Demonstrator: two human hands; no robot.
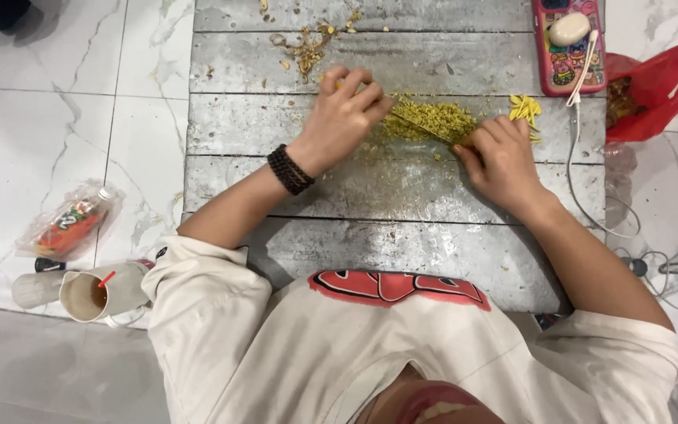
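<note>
Nearest the wearer, a paper cup with a red straw lies on the marble floor, with a plastic-wrapped packet just beyond it. On the grey plank bench, the left hand, black bracelet at the wrist, rests with fingers curled on the knife; the grip is closed on it. The right hand presses down beside the chopped yellow-green pile, fingers bent; whether it holds anything cannot be told. Uncut yellow pieces lie just right of the pile. Farther off sit brown scraps, a pink phone with white cable, and a red bag.
</note>
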